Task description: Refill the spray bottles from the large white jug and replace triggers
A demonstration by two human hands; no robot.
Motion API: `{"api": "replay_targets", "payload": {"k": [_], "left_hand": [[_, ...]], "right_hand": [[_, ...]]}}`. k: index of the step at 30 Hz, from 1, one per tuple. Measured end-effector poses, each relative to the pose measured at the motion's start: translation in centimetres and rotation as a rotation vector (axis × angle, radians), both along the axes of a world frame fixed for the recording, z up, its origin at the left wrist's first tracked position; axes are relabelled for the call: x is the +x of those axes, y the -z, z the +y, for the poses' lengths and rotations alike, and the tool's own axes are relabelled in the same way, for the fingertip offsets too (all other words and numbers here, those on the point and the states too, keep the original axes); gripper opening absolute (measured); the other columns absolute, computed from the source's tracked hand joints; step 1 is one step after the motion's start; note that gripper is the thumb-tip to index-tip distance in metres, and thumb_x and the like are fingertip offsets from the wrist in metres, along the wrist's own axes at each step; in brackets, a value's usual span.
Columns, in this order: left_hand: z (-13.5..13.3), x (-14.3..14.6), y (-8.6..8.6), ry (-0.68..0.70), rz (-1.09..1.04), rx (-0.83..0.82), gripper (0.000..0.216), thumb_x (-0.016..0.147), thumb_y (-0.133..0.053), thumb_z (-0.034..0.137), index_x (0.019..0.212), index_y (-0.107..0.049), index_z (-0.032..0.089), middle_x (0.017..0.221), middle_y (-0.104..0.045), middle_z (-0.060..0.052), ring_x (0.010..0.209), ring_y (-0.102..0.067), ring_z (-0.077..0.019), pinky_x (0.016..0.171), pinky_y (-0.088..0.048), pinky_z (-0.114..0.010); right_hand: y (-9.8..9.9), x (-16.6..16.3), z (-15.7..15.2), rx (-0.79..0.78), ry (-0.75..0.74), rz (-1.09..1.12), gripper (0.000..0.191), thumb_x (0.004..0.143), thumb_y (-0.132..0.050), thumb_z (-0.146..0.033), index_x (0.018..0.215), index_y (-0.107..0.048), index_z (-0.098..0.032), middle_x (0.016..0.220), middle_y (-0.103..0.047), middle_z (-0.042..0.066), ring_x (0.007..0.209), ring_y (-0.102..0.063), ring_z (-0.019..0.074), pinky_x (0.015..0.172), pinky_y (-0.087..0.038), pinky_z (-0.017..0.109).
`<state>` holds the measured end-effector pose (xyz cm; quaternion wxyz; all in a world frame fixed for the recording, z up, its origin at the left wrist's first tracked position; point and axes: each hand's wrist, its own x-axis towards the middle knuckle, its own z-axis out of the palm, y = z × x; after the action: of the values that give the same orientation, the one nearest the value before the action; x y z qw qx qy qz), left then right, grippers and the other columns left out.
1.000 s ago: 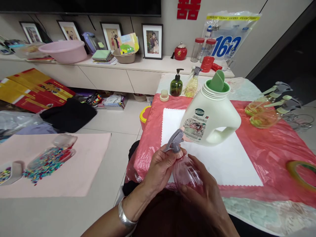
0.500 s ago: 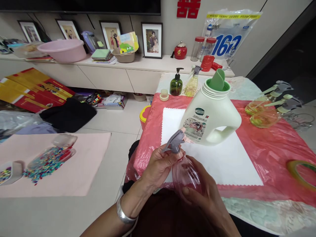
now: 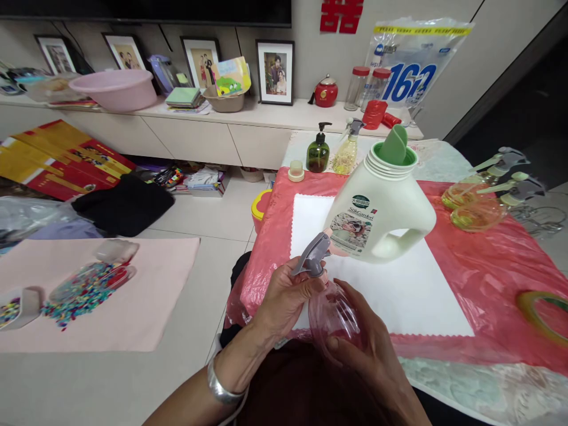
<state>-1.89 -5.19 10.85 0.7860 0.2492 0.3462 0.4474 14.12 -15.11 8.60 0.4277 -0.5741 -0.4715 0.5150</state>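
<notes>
A clear pink spray bottle with a grey trigger head is held tilted near my lap at the table's front edge. My left hand is closed around its pink collar, just below the trigger. Wrapped round the bottle's body from the right is my right hand, thumb in front. Just beyond them stands a large pale-green detergent jug, uncapped, its green pour spout showing. It rests on a white sheet with a scalloped edge. The jug's label reads SilkGarden.
A green pump bottle, a translucent cap and a yellow spray bottle stand behind the jug. Two more spray bottles lie tilted at right, near a tape roll. Red plastic covers the table. Colourful beads lie at left.
The view has shifted very slightly. Both hands keep the same hold on the spray bottle, and nothing else has visibly moved.
</notes>
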Motion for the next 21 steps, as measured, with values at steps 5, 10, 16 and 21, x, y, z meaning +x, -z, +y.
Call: {"api": "replay_targets", "payload": {"k": [5, 10, 16, 21], "left_hand": [[0.6, -0.7, 0.4, 0.104, -0.031, 0.065, 0.036, 0.064, -0.097, 0.033, 0.089, -0.078, 0.015, 0.082, -0.071, -0.003, 0.080, -0.064, -0.0160, 0.084, -0.049, -0.032], [0.7, -0.6, -0.2, 0.104, -0.072, 0.090, 0.033, 0.067, -0.095, 0.034, 0.085, -0.076, 0.014, 0.080, -0.071, -0.004, 0.082, -0.064, -0.0176, 0.086, -0.048, -0.033], [0.2, -0.3, -0.2, 0.054, -0.044, 0.099, 0.042, 0.066, -0.097, 0.036, 0.094, -0.075, 0.016, 0.087, -0.070, -0.003, 0.086, -0.064, -0.0161, 0.088, -0.047, -0.031], [0.5, -0.3, -0.3, 0.036, 0.006, 0.044, 0.038, 0.060, -0.099, 0.028, 0.087, -0.074, 0.016, 0.074, -0.061, 0.003, 0.071, -0.053, -0.0096, 0.073, -0.041, -0.025]], "right_hand": [[-1.5, -0.6, 0.6, -0.060, -0.036, 0.242, 0.083, 0.080, -0.078, -0.053, 0.152, -0.048, -0.023, 0.148, -0.046, 0.009, 0.136, -0.047, 0.0283, 0.118, -0.042, 0.039], [-0.9, 0.0, 0.6, -0.026, -0.059, 0.270, 0.082, 0.082, -0.078, -0.052, 0.153, -0.046, -0.026, 0.149, -0.045, 0.007, 0.136, -0.048, 0.0282, 0.117, -0.044, 0.039], [1.0, 0.4, 0.2, 0.045, -0.049, -0.091, 0.081, 0.090, -0.074, -0.055, 0.158, -0.038, -0.031, 0.152, -0.042, 0.005, 0.140, -0.043, 0.0244, 0.116, -0.043, 0.034], [1.0, -0.1, 0.0, 0.102, 0.010, -0.208, 0.079, 0.088, -0.074, -0.056, 0.155, -0.042, -0.031, 0.142, -0.051, 0.005, 0.129, -0.053, 0.0222, 0.107, -0.049, 0.030]]}}
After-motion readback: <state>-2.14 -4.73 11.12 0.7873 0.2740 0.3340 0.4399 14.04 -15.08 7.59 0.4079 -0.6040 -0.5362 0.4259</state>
